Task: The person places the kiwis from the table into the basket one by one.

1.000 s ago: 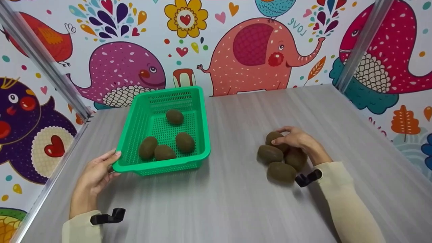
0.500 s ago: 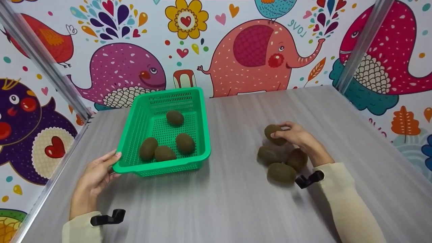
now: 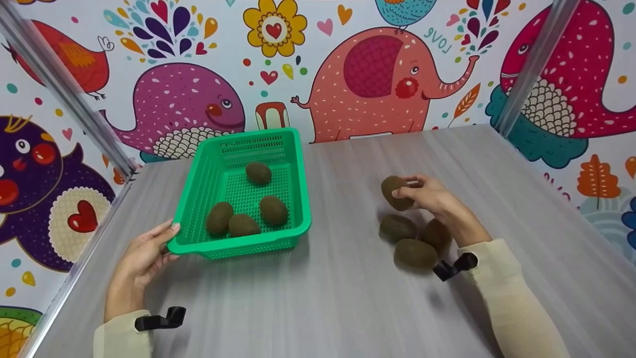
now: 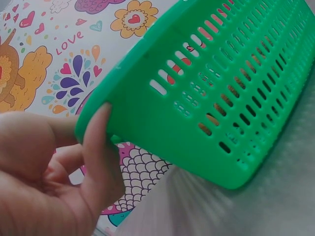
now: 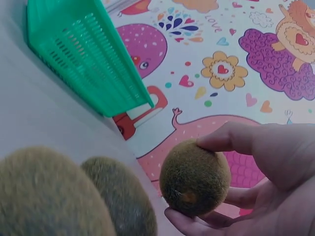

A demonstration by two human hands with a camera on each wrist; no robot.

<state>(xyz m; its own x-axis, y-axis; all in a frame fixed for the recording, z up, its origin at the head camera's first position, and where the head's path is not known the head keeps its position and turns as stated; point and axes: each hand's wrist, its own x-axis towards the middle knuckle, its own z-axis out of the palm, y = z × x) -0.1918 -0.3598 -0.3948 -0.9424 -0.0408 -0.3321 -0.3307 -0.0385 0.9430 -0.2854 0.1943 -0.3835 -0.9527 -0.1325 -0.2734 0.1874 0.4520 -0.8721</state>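
My right hand [image 3: 430, 196] pinches a brown fuzzy kiwi [image 3: 395, 193] between thumb and fingers, a little above the table. In the right wrist view the held kiwi [image 5: 194, 177] shows its end. Just below the hand lie three more kiwis, among them a front one [image 3: 415, 254] and a left one [image 3: 397, 227]. My left hand [image 3: 144, 253] grips the near left corner of a green plastic basket [image 3: 238, 246], thumb on the rim, as the left wrist view confirms. Inside the basket rest several kiwis, one [image 3: 258, 173] apart from the others toward the back.
The grey wood-look table [image 3: 318, 298] carries everything. Behind it stands a wall [image 3: 278, 74] printed with cartoon animals, and metal posts [image 3: 539, 69] rise at its corners.
My right hand has lifted one kiwi off the group and moved it slightly away and to the left. The left hand and basket have stayed put.
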